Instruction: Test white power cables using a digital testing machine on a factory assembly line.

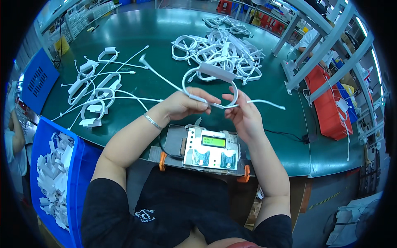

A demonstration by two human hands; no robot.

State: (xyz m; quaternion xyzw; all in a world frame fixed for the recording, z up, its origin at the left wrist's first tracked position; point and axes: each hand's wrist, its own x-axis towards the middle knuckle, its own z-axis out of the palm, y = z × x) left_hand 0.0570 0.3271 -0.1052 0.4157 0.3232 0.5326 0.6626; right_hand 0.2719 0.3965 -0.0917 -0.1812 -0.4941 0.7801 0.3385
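Observation:
Above the table's near part, a white cable [185, 80] is bent into a loop, with a white paper band [217, 72] across the far side. My left hand [186, 104] is closed on the loop's near left side, thumb and fingers pinching it. One cable end stretches up and left past that hand. On the right side, my right hand [246, 118] grips the cable between thumb and fingers, and the other end sticks out to the right. Just below both hands lies a white test board [194, 145] with a small lit green screen [214, 141].
Orange clamps [162, 162] hold the board's base at the table edge. Several banded cables [111, 80] lie left; a larger cable pile [223, 49] is farther back. A blue bin [74, 177] of white paper scraps stands at left, a red bin [324, 107] at right beside metal posts.

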